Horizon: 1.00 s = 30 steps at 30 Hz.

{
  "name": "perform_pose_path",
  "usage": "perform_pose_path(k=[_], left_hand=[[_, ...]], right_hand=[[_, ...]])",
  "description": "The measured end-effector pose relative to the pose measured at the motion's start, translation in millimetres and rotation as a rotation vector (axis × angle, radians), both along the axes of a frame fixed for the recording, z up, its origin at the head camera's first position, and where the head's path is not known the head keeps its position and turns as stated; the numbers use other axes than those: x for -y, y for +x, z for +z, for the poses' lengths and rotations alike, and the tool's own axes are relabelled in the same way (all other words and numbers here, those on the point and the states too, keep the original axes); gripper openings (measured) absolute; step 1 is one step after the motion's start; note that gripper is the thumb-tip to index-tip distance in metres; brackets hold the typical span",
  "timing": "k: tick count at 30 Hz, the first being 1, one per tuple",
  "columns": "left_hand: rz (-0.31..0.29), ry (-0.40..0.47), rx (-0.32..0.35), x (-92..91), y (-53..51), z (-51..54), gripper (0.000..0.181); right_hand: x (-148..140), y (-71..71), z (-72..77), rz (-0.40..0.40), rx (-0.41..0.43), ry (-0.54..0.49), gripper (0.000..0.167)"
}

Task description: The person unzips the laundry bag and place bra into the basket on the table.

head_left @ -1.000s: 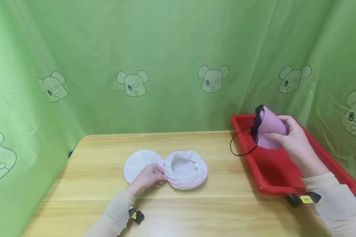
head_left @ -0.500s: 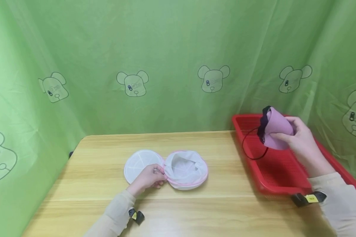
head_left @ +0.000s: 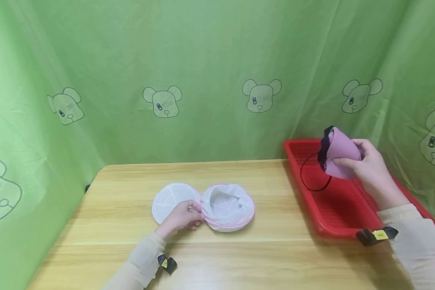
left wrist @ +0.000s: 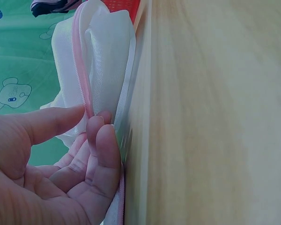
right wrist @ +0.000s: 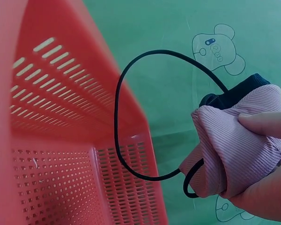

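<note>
My left hand [head_left: 181, 217] pinches the pink zipped rim of a white mesh laundry bag [head_left: 228, 228] between thumb and fingers. The bag lies on the table with its round lid [head_left: 168, 201] folded out to the left and its hollow facing up. In the left wrist view, the thumb tip meets the pink zip edge [left wrist: 80, 65]. Higher up on the right, my right hand [head_left: 372, 165] grips a folded pink ribbed bra [head_left: 342, 155] with a black lace edge. A thin black strap [right wrist: 117, 117] hangs from it in a loop. The palm side of the right hand is hidden.
A red plastic basket [head_left: 333, 232] with slotted walls stands at the table's right side, under the right hand. Green curtains [head_left: 210, 133] printed with bear heads enclose the wooden table [head_left: 130, 181] at the back and sides.
My right hand has moved right with the bra, then slightly up, and the strap loop now hangs over the basket. The left hand and the laundry bag have stayed in place.
</note>
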<state>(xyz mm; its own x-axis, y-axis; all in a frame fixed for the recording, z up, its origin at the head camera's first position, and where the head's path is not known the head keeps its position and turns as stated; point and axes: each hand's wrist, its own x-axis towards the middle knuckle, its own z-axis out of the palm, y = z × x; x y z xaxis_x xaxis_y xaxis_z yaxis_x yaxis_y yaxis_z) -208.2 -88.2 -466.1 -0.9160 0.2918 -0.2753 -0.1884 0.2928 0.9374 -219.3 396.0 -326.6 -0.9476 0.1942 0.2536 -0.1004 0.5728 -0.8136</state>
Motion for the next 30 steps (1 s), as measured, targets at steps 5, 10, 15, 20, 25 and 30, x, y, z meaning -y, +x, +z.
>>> perform_pose_path(k=[5,10,15,20,25,30], left_hand=[[0.002,0.002,-0.002,-0.5,-0.9,0.9,0.027],[0.004,0.002,-0.001,-0.6,-2.1,1.7,0.026],[0.004,-0.003,0.003,-0.3,-3.1,1.2,0.026],[0.008,-0.013,-0.001,0.1,-2.6,-0.1,0.026],[0.01,-0.01,0.014,0.2,-2.4,-0.9,0.026],[0.012,-0.007,0.018,0.3,-2.5,-1.6,0.026]], right_hand=[[-3.0,-6.2,-0.5,-0.013,0.016,0.023,0.047],[-8.1,-14.6,-4.1,-0.036,0.032,0.012,0.047],[-13.3,-20.4,-9.2,-0.061,0.062,0.003,0.047],[-15.6,-26.5,-12.6,-0.067,0.065,-0.018,0.047],[-15.9,-30.5,-15.8,-0.065,0.08,-0.026,0.046],[-16.8,-34.3,-18.2,-0.075,0.098,-0.019,0.046]])
